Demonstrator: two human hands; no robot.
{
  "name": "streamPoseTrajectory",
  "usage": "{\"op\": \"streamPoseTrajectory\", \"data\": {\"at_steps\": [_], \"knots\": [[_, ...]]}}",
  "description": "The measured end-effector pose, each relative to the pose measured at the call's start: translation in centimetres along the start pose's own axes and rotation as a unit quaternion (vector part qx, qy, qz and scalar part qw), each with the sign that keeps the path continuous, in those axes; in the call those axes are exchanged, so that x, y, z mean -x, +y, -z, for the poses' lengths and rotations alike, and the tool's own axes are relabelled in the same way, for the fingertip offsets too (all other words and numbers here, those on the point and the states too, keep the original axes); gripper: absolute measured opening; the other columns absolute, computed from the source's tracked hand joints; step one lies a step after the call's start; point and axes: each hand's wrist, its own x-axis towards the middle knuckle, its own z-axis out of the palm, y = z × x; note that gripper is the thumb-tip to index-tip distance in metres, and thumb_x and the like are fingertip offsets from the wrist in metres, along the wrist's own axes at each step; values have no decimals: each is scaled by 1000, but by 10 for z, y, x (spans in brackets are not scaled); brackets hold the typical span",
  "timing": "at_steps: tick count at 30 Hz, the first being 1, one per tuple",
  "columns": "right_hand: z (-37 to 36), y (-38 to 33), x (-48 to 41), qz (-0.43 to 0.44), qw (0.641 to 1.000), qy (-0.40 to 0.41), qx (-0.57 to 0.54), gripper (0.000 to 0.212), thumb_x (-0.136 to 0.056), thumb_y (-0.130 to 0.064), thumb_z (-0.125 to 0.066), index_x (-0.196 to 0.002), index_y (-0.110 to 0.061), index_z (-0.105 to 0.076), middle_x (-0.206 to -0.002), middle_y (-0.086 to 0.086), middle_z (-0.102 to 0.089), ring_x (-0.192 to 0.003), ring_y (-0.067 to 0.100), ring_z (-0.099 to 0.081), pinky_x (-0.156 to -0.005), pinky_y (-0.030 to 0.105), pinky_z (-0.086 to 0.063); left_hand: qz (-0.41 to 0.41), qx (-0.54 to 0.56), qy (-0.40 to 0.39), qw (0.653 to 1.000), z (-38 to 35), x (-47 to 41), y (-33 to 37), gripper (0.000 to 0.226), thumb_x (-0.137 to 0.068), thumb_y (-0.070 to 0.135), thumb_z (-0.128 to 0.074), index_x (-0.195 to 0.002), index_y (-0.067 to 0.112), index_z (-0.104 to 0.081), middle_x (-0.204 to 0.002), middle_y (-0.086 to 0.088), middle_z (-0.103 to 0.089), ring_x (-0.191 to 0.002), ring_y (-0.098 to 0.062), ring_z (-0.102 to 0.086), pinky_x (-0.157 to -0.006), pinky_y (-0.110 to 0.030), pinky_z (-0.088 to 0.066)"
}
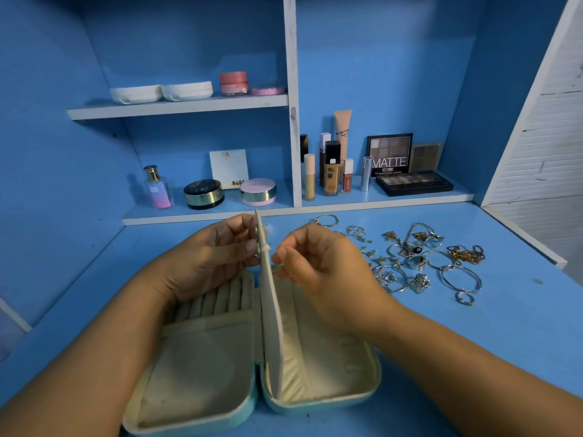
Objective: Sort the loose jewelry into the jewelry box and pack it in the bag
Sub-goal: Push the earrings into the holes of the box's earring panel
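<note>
Jewelry box (202, 351) lined in matt cream cloth (velvety), shiny metal jewelry (419, 260), smooth painted blue table (473, 342)

Bare left hand (214, 263), bare right hand (321, 269)

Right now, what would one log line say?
jewelry box: open, centre flap upright | left hand: pinches metal piece at flap | right hand: curled beside flap, hold unclear | loose jewelry: on desk

Readable: "MATTE" on the upright eyeshadow palette lid (390, 154), small print beneath mostly blurred. "NUDE" on the white card (228, 168). "SB" on the perfume bottle (157, 189). Other labels illegible.
</note>
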Motion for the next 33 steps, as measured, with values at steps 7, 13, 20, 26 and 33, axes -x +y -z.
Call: {"op": "streamPoseTrajectory", "data": {"at_steps": [7,13,20,26,33], "knots": [[-6,5,-9,-26,984,12,-175,8,-95,-6,-53,-87,-8,-57,-82,6,-68,-70,12,-66,-68,18,-52,1,-11,0,1000,0,-2,0,75,-45,31,-97,-102,2,-57,-85,-9,-65,-80,-16,-69,-70,-24,-56],[-6,5,-9,-17,982,-12,-186,10,-93,-5,-55,-85,-10,-58,-72,-4,-67,-66,5,-65,-66,16,-51,-2,-6,-10,1000,5,-5,-4,60,-51,29,-95,-98,8,-64,-88,-9,-63,-85,-18,-69,-77,-27,-57],[-7,6,-10,-21,984,-18,-177,7,-93,-8,-56,-87,-10,-59,-76,0,-66,-67,5,-64,-68,17,-52,-1,-9,-10,1000,6,-5,-4,68,-54,29,-94,-105,4,-58,-90,-10,-66,-88,-20,-69,-83,-30,-57],[-9,8,-13,-28,984,-14,-174,8,-94,-8,-54,-87,-8,-59,-74,0,-66,-64,6,-63,-67,18,-53,1,-10,-5,1000,6,-5,-4,69,-54,30,-94,-107,4,-58,-91,-9,-68,-89,-19,-69,-82,-28,-56],[-8,9,-13,-25,982,-18,-188,7,-94,-7,-54,-89,-5,-58,-72,1,-65,-64,7,-63,-69,21,-54,-2,-13,-12,1000,8,-6,-5,59,-59,27,-92,-104,6,-61,-93,-9,-67,-92,-20,-68,-82,-28,-55]]}}
